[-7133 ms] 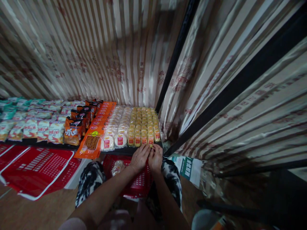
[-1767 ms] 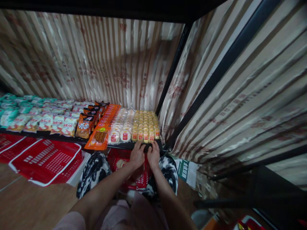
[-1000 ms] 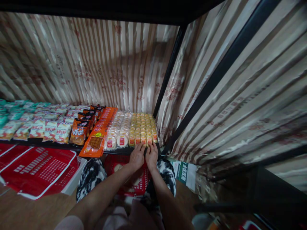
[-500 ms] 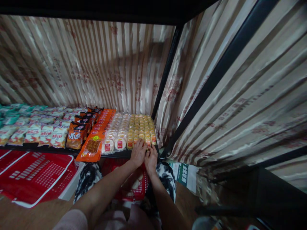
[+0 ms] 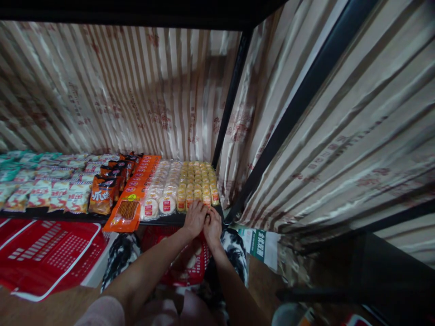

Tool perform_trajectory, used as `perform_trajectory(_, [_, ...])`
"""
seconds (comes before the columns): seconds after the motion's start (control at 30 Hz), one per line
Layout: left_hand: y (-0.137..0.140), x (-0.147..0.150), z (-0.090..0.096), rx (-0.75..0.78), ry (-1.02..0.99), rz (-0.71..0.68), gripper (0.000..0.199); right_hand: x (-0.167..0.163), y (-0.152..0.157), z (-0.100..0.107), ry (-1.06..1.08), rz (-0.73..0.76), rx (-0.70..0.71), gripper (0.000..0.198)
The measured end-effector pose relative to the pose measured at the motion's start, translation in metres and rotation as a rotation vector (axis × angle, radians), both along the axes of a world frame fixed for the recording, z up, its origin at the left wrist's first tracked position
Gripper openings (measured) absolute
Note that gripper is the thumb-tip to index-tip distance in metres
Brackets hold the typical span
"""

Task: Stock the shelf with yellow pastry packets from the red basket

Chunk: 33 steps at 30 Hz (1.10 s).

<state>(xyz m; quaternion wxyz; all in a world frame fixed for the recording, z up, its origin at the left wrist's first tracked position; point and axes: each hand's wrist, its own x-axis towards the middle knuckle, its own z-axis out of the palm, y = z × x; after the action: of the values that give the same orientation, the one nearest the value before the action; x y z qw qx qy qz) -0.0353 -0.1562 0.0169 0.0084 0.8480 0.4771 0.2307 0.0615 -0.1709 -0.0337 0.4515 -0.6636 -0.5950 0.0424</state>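
Observation:
Yellow-wrapped snack packs (image 5: 197,179) stand in tight rows at the right end of a low dark shelf (image 5: 170,221). At their front edge, my left hand (image 5: 195,219) has its fingers closed against a front pack. My right hand (image 5: 213,225) is right beside it, fingers curled in and thumb towards the left hand, on the same front row. The small part between my fingertips is mostly hidden. To the left lie clear-wrapped round white cakes (image 5: 167,204) with red labels, then a long orange snack bag (image 5: 127,213).
Orange-and-black snack bags (image 5: 102,194) and white snack bags (image 5: 79,194) continue leftward. A red basket (image 5: 50,258) with a white handle sits on the floor; another red basket (image 5: 190,265) is between my knees. Dark metal posts (image 5: 234,99) and a striped curtain (image 5: 152,90) enclose the shelf.
The view has shifted slightly, so the shelf and packs appear a little further left. Both hands stay at the front of the yellow packs, with only a slight shift of the fingers.

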Motion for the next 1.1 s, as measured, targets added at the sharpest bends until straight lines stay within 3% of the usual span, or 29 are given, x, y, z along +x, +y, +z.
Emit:
perform_trajectory(0.57, [0.001, 0.003, 0.003, 0.023, 0.040, -0.045, 0.025, 0.006, 0.005, 0.000, 0.037, -0.001, 0.024, 0.043])
perform_trajectory(0.83, [0.011, 0.002, 0.008, 0.094, 0.054, 0.073, 0.035, 0.005, 0.006, -0.001, 0.073, -0.023, 0.030, 0.043])
perform_trajectory(1.1, [0.014, 0.004, 0.008, 0.085, 0.069, 0.087, 0.041, 0.001, 0.007, 0.005, 0.138, -0.041, 0.003, 0.045])
